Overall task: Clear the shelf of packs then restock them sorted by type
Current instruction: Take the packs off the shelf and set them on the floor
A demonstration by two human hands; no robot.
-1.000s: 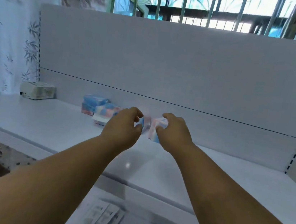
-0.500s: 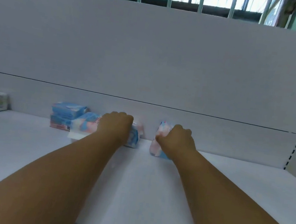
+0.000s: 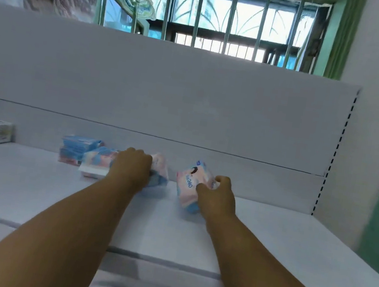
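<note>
On the white shelf (image 3: pixel 33 185), two pink-and-blue packs held together a second ago have been parted: one is gripped by the left hand (image 3: pixel 132 168) beside the blue stack (image 3: pixel 76 150), the other pack (image 3: pixel 190 184) by the right hand (image 3: pixel 216 195), seemingly starting a separate group further right.

Pink-blue packs (image 3: pixel 190 184) on white shelf (image 3: pixel 33 190) — blue stack (image 3: pixel 76 150) leftward
</note>
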